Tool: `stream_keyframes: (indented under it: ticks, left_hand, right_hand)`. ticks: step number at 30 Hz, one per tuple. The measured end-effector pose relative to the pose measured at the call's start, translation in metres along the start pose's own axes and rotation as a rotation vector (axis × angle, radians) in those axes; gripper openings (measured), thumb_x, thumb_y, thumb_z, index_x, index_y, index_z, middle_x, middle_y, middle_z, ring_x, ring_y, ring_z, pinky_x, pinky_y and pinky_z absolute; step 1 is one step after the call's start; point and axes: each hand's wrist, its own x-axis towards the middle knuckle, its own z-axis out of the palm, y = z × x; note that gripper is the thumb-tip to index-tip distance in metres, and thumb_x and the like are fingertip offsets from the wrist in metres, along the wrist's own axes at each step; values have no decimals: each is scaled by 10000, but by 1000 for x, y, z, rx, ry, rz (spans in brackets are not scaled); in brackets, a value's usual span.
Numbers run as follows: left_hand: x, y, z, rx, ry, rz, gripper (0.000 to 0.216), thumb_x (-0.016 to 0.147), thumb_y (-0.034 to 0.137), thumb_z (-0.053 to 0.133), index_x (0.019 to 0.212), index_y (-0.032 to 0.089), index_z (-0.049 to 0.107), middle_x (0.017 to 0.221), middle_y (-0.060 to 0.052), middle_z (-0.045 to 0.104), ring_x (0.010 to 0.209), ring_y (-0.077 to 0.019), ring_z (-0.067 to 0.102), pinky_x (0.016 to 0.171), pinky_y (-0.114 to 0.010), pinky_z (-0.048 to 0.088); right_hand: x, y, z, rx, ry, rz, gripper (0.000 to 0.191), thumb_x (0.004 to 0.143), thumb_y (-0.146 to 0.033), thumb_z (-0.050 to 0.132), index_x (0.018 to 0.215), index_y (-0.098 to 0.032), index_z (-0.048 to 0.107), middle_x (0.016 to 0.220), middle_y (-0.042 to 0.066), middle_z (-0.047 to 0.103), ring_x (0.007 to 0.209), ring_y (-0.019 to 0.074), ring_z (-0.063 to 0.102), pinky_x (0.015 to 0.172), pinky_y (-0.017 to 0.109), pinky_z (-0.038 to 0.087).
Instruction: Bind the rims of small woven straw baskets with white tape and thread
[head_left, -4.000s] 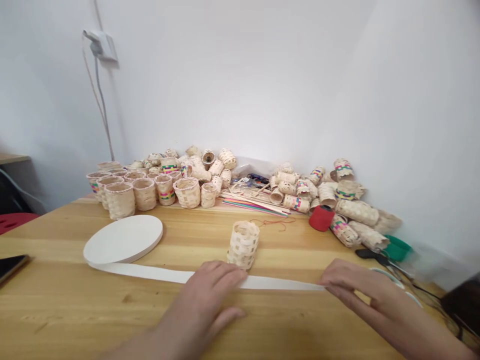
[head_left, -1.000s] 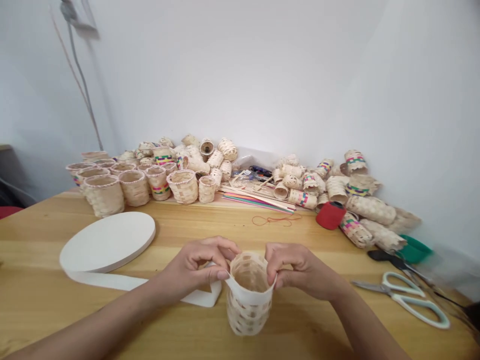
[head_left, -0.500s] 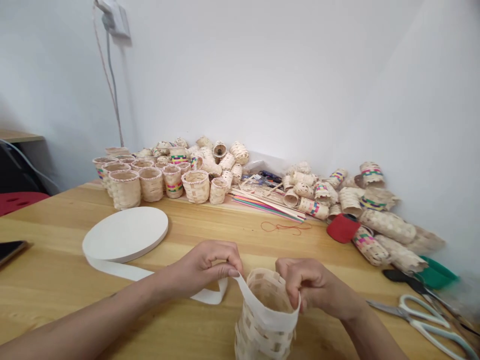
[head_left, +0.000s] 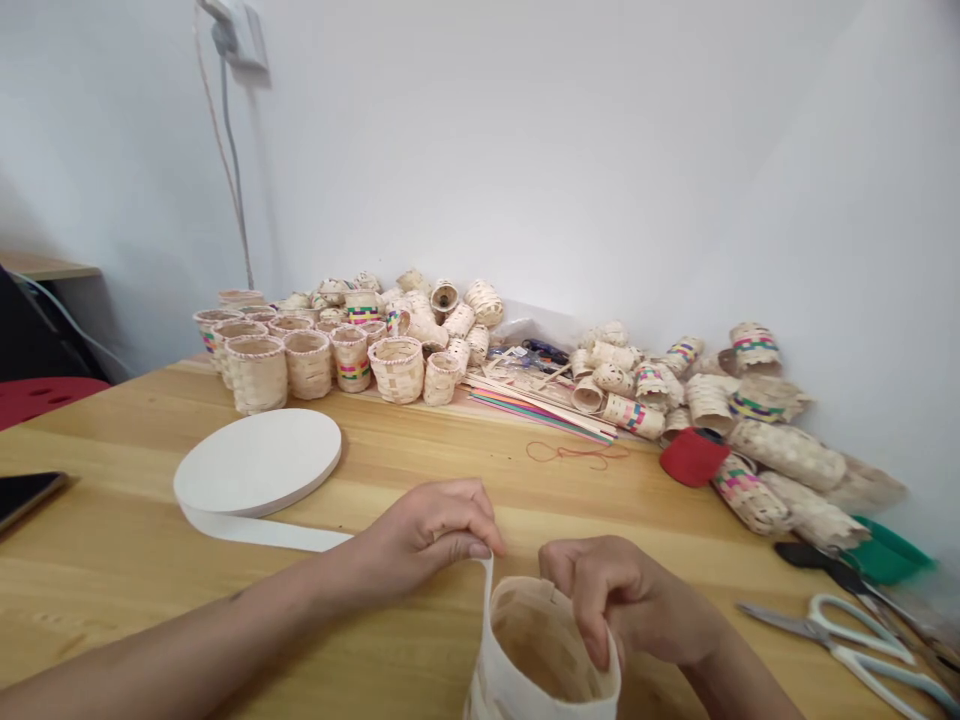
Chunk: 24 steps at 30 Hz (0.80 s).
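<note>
Where the woven basket is: toward the table's near edge, closer than a second ago, base unseen.
Left hand: pinching white ribbon, now rising steeply from the rim.
Right hand: clamping ribbon against rim.
Wrap: seems partial, far rim bare.

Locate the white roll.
In the head view, the white roll lies flat on the table, left of centre, between the upright baskets and the left forearm.
</note>
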Motion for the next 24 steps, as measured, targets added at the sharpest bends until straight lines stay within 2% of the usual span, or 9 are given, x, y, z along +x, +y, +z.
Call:
stream_keyframes:
  ticks: [5,12,16,20,24]
  left_hand:
    - [-1,-3,8,-38,-17,8,385,892,472,501,763,154,677,722,-20,578,689,-119,531,662,-217,413]
    - [-3,0,12,-45,-16,18,438,909,506,437,801,163,686,749,-32,593,696,-124,536,662,-224,420]
    - [-4,0,14,-59,-7,21,413,912,476,455,797,166,703,779,-33,579,703,-116,538,657,-218,422]
    - [-5,1,13,42,90,42,327,887,417,539,778,184,740,803,-29,520,739,-122,528,673,-228,419]
    - [-5,4,13,61,89,27,295,885,374,556,815,172,759,724,-27,538,629,-99,510,574,-204,397]
  right_hand:
    - [5,2,8,-12,-9,59,387,844,-441,628,584,-154,630,626,-23,448,615,95,442,616,227,352]
    - [6,10,11,1,20,70,352,821,-441,656,608,-160,660,645,-6,492,666,119,484,638,247,371]
    - [6,12,11,20,22,59,346,820,-443,657,621,-160,669,636,-9,487,672,119,484,641,250,366]
    - [6,10,11,17,18,73,347,830,-423,654,614,-151,659,644,-10,485,661,110,474,642,248,365]
    - [7,10,10,-5,33,56,332,833,-413,654,630,-150,655,647,-8,495,663,112,490,635,243,377]
